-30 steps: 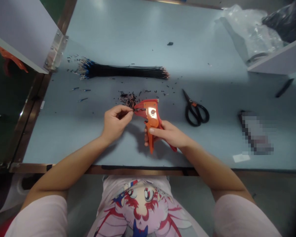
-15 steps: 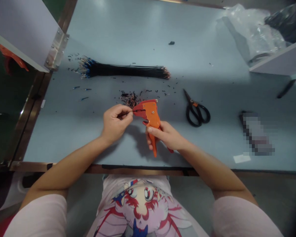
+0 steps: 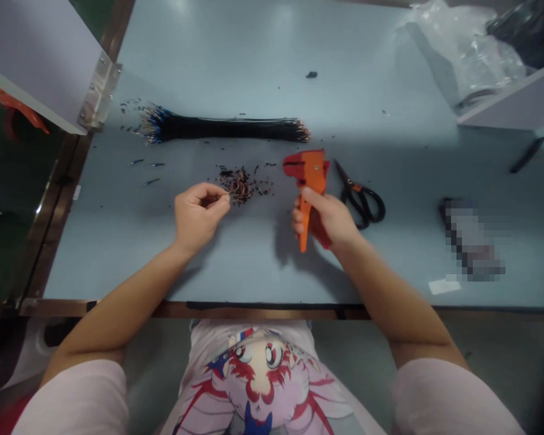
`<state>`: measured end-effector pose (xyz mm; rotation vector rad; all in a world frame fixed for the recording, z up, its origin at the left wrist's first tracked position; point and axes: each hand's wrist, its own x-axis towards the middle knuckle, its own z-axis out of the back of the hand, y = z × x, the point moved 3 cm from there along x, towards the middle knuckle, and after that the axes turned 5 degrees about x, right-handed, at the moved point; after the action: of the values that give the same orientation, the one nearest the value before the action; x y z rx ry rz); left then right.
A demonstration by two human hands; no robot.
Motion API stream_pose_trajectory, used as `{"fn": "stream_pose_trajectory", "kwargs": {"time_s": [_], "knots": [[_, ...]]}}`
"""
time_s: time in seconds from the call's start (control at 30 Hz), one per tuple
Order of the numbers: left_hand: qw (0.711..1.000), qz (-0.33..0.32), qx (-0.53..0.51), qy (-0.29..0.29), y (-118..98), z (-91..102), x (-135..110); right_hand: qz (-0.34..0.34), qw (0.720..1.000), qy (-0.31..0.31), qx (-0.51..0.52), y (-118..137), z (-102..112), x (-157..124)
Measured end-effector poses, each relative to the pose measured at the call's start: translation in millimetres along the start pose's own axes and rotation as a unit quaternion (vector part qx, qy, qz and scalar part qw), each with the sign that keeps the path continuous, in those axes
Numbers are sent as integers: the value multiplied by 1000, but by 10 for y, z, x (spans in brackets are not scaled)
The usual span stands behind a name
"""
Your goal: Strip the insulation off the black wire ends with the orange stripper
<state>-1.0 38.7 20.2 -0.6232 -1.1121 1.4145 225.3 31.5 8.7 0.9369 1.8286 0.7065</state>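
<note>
I've got the left hand (image 3: 198, 219) pinched up, thumb and fingertips pressed together, and whatever sits between them is too small for me to make out from here. Just past those fingertips lies a heap of stripped wire scraps (image 3: 238, 185), with the long bundle of black wires (image 3: 222, 128), blue-tipped at one end, farther out beyond it. Over on the right, the right hand (image 3: 324, 217) is wrapped firmly around the handles of an orange wire stripper (image 3: 310, 170), its head standing out above the hand and clear of the bench. Black-handled scissors (image 3: 361, 202) sit just beside that hand, on its outer side. Both hands hover over the blue-grey workbench (image 3: 104, 254), and a clear plastic bag (image 3: 466, 54) lies well beyond the right hand.
</note>
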Motion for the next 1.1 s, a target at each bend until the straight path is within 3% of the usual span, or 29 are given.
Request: {"fn": "stream_pose_trajectory", "kwargs": {"time_s": [0.1, 0.2, 0.4, 0.83, 1.1], "knots": [[999, 19, -39, 19, 54, -1, 32, -41, 997, 26, -51, 64, 62, 4], [998, 22, -53, 38, 69, -40, 17, -100, 985, 89, -109, -17, -17, -43], [997, 13, -53, 46, 2, -67, -49, -93, 977, 164, -96, -138, -194, -127], [998, -16, -31, 61, -48, -109, -112, -74, 975, 187, -94, -186, -320, -195], [998, -42, 18, 37, -100, -74, -128, -49, 975, 175, -125, -219, -345, -202]]}}
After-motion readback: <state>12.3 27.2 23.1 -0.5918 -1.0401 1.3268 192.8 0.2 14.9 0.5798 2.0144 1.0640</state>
